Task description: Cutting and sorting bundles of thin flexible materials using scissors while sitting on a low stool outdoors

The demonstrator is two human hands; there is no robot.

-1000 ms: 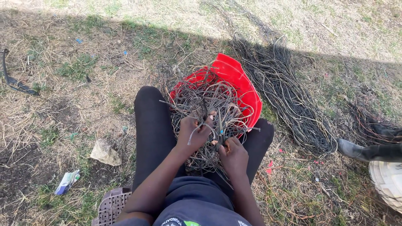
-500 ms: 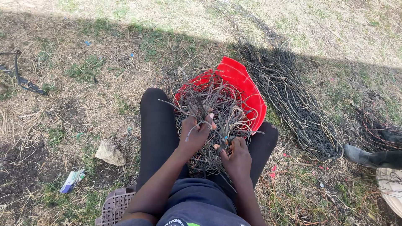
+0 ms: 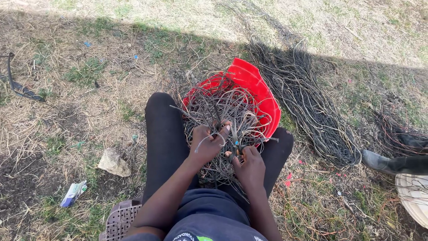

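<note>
Dry patchy grass (image 3: 89, 102), half in shade.
Left hand (image 3: 207, 145) and right hand (image 3: 249, 165) both gripping tangled wires (image 3: 223, 111) over red basin (image 3: 261, 91); fingertips buried, hard to see.

Left hand (image 3: 208, 143) slightly further forward

Seated with both legs stretched forward and bare forearms reaching out between them, the person has the left hand (image 3: 208, 143) curled with fingers bent, and the right hand (image 3: 248, 164) just near-right of it, fingertips pinched.
</note>
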